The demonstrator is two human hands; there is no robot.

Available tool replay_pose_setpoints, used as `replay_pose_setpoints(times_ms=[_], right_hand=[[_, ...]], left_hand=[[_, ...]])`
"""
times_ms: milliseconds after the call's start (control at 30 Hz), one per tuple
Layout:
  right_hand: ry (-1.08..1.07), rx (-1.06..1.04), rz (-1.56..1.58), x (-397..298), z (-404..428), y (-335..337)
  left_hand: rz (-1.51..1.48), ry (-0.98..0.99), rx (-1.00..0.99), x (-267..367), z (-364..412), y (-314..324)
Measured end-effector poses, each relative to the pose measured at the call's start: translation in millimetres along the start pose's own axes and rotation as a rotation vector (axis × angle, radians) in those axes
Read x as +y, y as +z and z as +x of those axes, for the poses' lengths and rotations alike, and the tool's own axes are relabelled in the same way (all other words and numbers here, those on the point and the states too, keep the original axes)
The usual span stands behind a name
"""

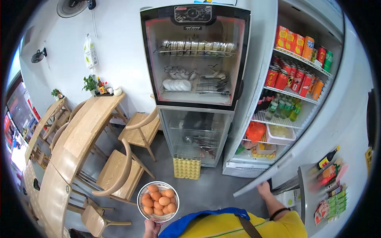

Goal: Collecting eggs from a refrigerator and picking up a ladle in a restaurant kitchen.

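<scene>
My left hand point(152, 228) holds the near rim of a round bowl point(139, 205) with a patterned rim. Several brown eggs point(164, 201) are heaped in it. My right hand point(264, 189) grips the edge of the open refrigerator door point(247, 189), its fingers partly hidden. Inside the refrigerator point(244, 170), drink cans point(297, 80) and cartons point(290, 40) fill the upper shelves, with glass bottles point(286, 107) beneath. Lower down are a red plastic bag point(255, 131), a white tub point(279, 139) and, at the bottom, an egg tray with eggs point(265, 154).
A yellow egg tray point(187, 169) leans against a glass-door dish cabinet point(195, 108). Wooden chairs point(117, 169) and long tables point(80, 131) stand at left. To the right, a grey side table point(312, 184) carries a dark bottle point(328, 157) and green packs point(337, 203).
</scene>
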State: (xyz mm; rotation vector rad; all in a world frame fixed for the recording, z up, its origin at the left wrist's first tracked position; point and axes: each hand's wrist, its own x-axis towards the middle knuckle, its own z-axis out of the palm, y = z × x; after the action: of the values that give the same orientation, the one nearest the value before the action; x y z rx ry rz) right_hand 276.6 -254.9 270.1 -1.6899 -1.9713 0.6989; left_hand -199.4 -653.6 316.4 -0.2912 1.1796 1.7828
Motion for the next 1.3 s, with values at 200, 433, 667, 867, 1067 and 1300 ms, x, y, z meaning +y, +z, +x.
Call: replay_pose_setpoints(times_ms=[200, 433, 667, 867, 1067, 1300], right_hand=[[0.036, 0.473, 0.415, -163, 124, 9], [0.210, 0.216, 0.669, -238, 261, -6], [0.308, 0.558, 0.451, -253, 300, 36], [0.124, 0.643, 0.439, -226, 296, 60], [0.033, 0.667, 0.461, -211, 299, 75], [-0.016, 0.150, 0.229, -224, 194, 137]], left_hand=[[-0.083, 0.124, 0.063, 34, 6, -51], [-0.043, 0.179, 0.201, 46, 6, -30], [0.032, 0.156, 0.390, 41, 29, 1], [-0.221, 0.160, 0.327, 61, 41, 34], [-0.096, 0.235, 0.385, 99, 44, 105], [0.371, 0.141, 0.150, 115, 91, 99]])
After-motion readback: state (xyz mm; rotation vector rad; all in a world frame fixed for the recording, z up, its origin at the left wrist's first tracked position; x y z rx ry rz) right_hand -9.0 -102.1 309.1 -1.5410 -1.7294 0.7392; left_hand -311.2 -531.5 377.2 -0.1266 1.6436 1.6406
